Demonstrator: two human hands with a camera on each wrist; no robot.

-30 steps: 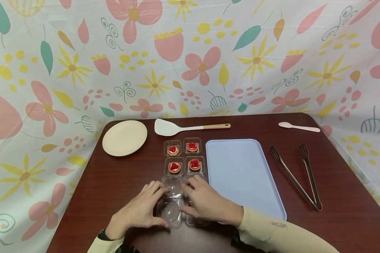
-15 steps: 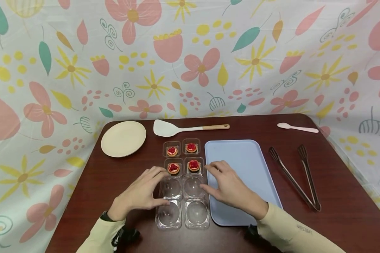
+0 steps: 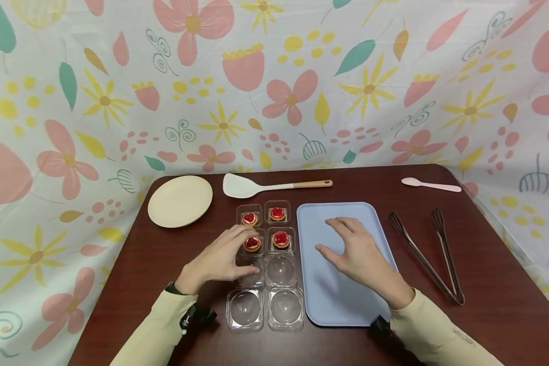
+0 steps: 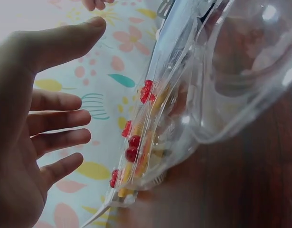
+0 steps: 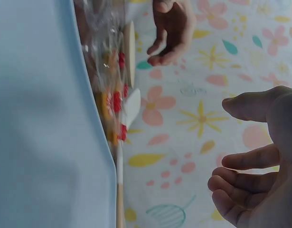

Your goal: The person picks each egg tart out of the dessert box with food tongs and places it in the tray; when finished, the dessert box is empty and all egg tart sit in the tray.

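Note:
My left hand [image 3: 223, 254] hovers over the left column of clear plastic cups, its fingers relaxed and holding nothing. It overlaps part of a tart [image 3: 252, 245] with red topping and of the domed plastic piece in front of it. A second tart [image 3: 281, 239] sits to the right, and two more, including a back right tart [image 3: 277, 214], are behind. In front lie clear domed pieces, among them a front left dome [image 3: 244, 309] and a front right dome [image 3: 285, 308]. My right hand [image 3: 361, 254], holding nothing, hangs over the blue tray [image 3: 334, 305] with thumb and fingers spread.
At the back left lies a cream plate [image 3: 180, 201], with a white spatula [image 3: 242, 186] to its right. Dark-handled tongs [image 3: 432, 269] rest spread to the right of the tray. A pale pink spoon [image 3: 432, 184] lies at the back right. A flowered cloth [image 3: 293, 96] hangs behind the table.
My right hand has left the domed plastic pieces and moved right, over the tray. My left hand has come off the front pieces and shifted slightly forward, over the left column.

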